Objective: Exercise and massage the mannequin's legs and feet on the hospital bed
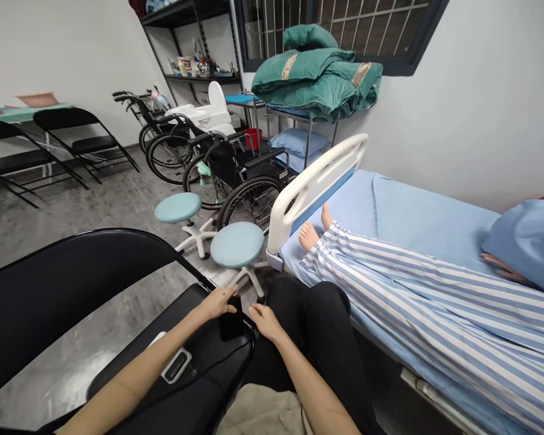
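My left hand (pixel 218 302) reaches over the front of a black folding chair (pixel 199 386), its index finger and thumb apart. Just below those fingers lies a flat black rectangular object (pixel 232 329), like a phone; whether they touch it I cannot tell. Close by on the right, my right hand (pixel 265 320) is held above my knee with its fingers curled in; anything inside them is hidden. On the seat, partly behind my left forearm, rests a white-framed device with a dark window (pixel 176 365). A thin black cable (pixel 220 364) runs across the seat.
To the right stands a bed with a white footboard (pixel 320 187), where a figure in striped trousers (pixel 390 266) lies. Two round stools (pixel 237 244) and several wheelchairs (pixel 254 193) are ahead. Green bedding (pixel 312 78) is piled on a stand by the window.
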Tool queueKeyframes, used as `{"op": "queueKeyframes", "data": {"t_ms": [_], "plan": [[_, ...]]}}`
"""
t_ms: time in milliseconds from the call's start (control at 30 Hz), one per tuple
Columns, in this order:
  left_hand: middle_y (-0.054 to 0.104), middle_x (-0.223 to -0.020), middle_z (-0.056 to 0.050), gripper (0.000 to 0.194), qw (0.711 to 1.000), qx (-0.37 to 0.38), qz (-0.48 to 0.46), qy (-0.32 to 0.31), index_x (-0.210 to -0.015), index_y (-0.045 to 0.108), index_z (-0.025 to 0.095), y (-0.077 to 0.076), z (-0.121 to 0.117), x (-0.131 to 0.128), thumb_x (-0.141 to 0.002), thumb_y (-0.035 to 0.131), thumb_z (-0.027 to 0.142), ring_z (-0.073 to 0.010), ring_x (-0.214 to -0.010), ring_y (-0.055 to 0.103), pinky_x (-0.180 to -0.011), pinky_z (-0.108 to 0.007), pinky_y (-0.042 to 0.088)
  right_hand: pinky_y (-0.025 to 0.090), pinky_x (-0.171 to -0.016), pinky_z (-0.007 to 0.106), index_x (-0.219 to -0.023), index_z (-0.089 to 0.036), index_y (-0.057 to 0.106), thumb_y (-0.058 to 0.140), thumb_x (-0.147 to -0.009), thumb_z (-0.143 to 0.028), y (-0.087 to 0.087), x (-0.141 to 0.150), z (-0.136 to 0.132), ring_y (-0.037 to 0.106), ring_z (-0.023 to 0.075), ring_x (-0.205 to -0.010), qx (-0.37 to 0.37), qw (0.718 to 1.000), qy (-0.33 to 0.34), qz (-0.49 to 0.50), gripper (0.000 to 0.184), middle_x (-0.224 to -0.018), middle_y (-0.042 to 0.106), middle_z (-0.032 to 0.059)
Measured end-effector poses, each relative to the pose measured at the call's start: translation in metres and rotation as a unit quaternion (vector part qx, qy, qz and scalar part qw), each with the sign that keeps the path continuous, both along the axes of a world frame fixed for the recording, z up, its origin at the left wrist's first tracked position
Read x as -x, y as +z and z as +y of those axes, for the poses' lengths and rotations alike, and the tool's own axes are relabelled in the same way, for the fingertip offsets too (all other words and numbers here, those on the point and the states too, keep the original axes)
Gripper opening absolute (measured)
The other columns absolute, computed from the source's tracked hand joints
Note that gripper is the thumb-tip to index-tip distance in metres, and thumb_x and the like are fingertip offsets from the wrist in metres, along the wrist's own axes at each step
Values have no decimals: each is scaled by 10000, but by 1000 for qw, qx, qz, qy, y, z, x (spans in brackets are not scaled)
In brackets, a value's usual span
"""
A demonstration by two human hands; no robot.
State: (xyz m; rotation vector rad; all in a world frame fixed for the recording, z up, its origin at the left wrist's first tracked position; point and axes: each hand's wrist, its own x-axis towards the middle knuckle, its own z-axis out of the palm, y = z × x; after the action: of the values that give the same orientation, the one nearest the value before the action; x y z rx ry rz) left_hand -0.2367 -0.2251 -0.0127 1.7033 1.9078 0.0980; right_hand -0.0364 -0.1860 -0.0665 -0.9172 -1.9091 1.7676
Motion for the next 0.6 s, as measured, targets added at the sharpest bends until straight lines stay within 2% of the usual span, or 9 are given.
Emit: {"op": "queueKeyframes", "data": {"t_ms": [100, 200, 300, 367, 433, 500, 600], "plan": [[596, -846, -34, 234, 993, -99, 11, -63, -931, 494, 201, 37, 4, -23, -734, 569, 302, -204, -829, 542, -824, -322, 368, 393, -932, 370, -1123, -109, 634, 405, -790, -692, 8, -4, 12, 565, 239, -1054, 63, 996, 25, 52, 709, -1091, 650, 123], [588, -779, -1, 163, 980, -170, -22, -98, -842, 509, 210, 76, 6, -39, -783, 546, 357, -174, -797, 545, -902, -344, 354, 342, -993, 377, -1175, -125, 605, 418, -792, -686, 30, -21, 18, 526, 228, -1121, 121, 984, 45, 126, 704, -1153, 625, 108], [602, -816, 2, 260, 975, -201, -71, -64, -828, 548, 212, 110, 8, -54, -735, 601, 449, -168, -807, 547, -804, -296, 408, 389, -937, 394, -1109, -133, 641, 422, -801, -675, 54, -46, 13, 582, 226, -1015, 215, 960, 76, 165, 661, -1016, 673, 89], [623, -839, 5, 313, 972, -201, -114, -37, -856, 585, 211, 127, 11, -69, -699, 632, 478, -166, -809, 557, -754, -273, 420, 422, -883, 398, -1087, -138, 646, 453, -788, -675, 67, -61, 4, 607, 228, -954, 297, 934, 79, 182, 645, -951, 684, 87], [640, -831, 10, 344, 968, -189, -163, -23, -874, 613, 208, 137, 14, -88, -674, 656, 484, -162, -799, 569, -743, -265, 424, 428, -867, 396, -1105, -149, 633, 495, -769, -671, 77, -74, -7, 612, 232, -948, 363, 905, 72, 211, 636, -960, 683, 93], [649, -828, 8, 360, 961, -179, -212, -20, -871, 628, 204, 139, 20, -108, -654, 675, 488, -162, -797, 576, -747, -265, 427, 420, -880, 399, -1134, -153, 616, 487, -760, -690, 85, -85, -19, 607, 239, -973, 414, 874, 63, 246, 667, -1005, 675, 107], [656, -841, -11, 446, 934, -148, -324, -16, -997, 603, 199, 125, 32, -125, -672, 661, 498, -157, -794, 582, -741, -269, 433, 399, -910, 403, -1174, -133, 595, 422, -775, -715, 93, -102, -38, 599, 250, -1003, 464, 836, 42, 288, 726, -1074, 654, 131]]}}
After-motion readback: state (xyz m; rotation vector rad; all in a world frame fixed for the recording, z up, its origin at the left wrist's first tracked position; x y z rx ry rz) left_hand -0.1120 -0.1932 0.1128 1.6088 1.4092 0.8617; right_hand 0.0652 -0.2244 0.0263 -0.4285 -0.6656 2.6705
